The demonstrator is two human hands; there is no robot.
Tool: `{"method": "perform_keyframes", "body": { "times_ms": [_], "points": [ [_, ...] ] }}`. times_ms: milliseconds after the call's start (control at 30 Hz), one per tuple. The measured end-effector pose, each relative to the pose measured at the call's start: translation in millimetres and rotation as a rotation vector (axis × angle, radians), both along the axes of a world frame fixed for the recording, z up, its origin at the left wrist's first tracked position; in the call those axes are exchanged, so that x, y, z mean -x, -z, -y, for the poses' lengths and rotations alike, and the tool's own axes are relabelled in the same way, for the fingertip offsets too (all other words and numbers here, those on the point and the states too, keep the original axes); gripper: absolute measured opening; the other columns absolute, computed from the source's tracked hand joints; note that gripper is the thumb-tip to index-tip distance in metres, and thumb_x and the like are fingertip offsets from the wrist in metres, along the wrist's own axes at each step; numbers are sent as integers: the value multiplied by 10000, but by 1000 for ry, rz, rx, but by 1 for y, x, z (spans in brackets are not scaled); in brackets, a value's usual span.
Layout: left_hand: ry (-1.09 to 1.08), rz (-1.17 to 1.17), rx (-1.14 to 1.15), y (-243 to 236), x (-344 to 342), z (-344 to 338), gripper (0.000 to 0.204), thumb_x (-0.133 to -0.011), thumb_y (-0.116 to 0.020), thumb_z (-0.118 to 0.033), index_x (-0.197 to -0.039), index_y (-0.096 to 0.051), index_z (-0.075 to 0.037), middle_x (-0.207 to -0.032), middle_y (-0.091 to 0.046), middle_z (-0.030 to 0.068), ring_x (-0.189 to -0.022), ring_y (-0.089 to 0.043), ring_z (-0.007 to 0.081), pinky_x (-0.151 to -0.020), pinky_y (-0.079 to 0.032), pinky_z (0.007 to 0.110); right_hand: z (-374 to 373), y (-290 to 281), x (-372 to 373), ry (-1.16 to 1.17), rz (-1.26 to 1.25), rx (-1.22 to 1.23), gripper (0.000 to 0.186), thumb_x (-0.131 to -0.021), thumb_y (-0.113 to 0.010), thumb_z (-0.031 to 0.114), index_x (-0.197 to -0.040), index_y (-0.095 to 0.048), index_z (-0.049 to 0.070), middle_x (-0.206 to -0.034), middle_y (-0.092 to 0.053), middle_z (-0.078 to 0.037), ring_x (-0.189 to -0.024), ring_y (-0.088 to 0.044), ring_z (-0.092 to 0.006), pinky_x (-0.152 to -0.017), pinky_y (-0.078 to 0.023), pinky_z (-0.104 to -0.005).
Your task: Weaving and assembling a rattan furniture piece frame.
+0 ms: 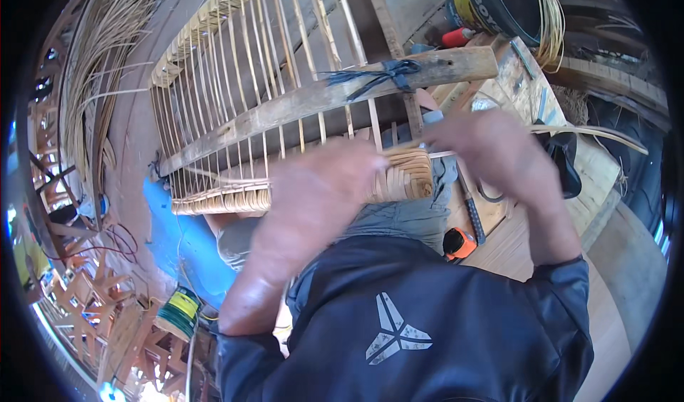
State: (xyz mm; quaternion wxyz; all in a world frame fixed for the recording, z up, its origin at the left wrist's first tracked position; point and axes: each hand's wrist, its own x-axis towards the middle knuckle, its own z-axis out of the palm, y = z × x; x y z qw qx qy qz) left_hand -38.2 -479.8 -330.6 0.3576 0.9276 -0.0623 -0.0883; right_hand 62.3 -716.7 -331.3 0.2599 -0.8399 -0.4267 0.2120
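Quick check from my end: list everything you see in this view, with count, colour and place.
Rattan frame: one, tan, centre, slats upright, woven band along its lower edge.
Wooden plank: one, weathered brown, lying across the frame.
Dark cord: one, blue-black, knotted round the plank.
Rattan strip: one, pale, running right from the right hand.
Loose cane bundle: one, straw-coloured, far left.
Bucket: one, black, top right.
Tape measure: one, orange and black, below the right hand.
Wire spool: one, green and yellow, lower left.
Left hand: on the woven band.
Right hand: grip closed on the strip.
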Motion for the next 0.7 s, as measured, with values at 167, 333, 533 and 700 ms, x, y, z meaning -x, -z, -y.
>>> {"method": "perform_keyframes", "body": {
  "times_ms": [167,333,533,700],
  "points": [
    [-79,-71,-12,7,13,-9,189,-881,-613,-229,-847,-656,-48,-743,-643,111,-643,-629,265,-591,-489,363,-15,-31,-1,136,-133,401,213,-800,-575,88,-985,-678,64,-860,-660,-174,-806,-645,-332,-714,-502,-404],
    [-59,-13,-47,19,31,-34,183,-894,-587,-209,-886,-670,-46,-763,-649,121,-677,-638,289,-623,-510,382,21,-21,-17,100,-91,399,174,-843,-550,122,-975,-654,76,-840,-656,-139,-739,-636,-327,-651,-496,-389],
    [30,-71,44,12,30,9,132,-879,-513,-145,-903,-638,-111,-820,-647,100,-755,-651,277,-645,-531,393,-25,-15,21,-113,-108,278,175,-810,-573,121,-936,-687,82,-793,-633,-187,-735,-623,-356,-659,-487,-409],
    [-74,9,-55,25,38,-8,98,-866,-528,-140,-886,-615,-99,-795,-644,97,-748,-656,258,-620,-532,388,-3,-13,4,83,-91,323,166,-793,-598,115,-940,-655,61,-828,-643,-160,-781,-625,-347,-661,-491,-428]
  ]
}}
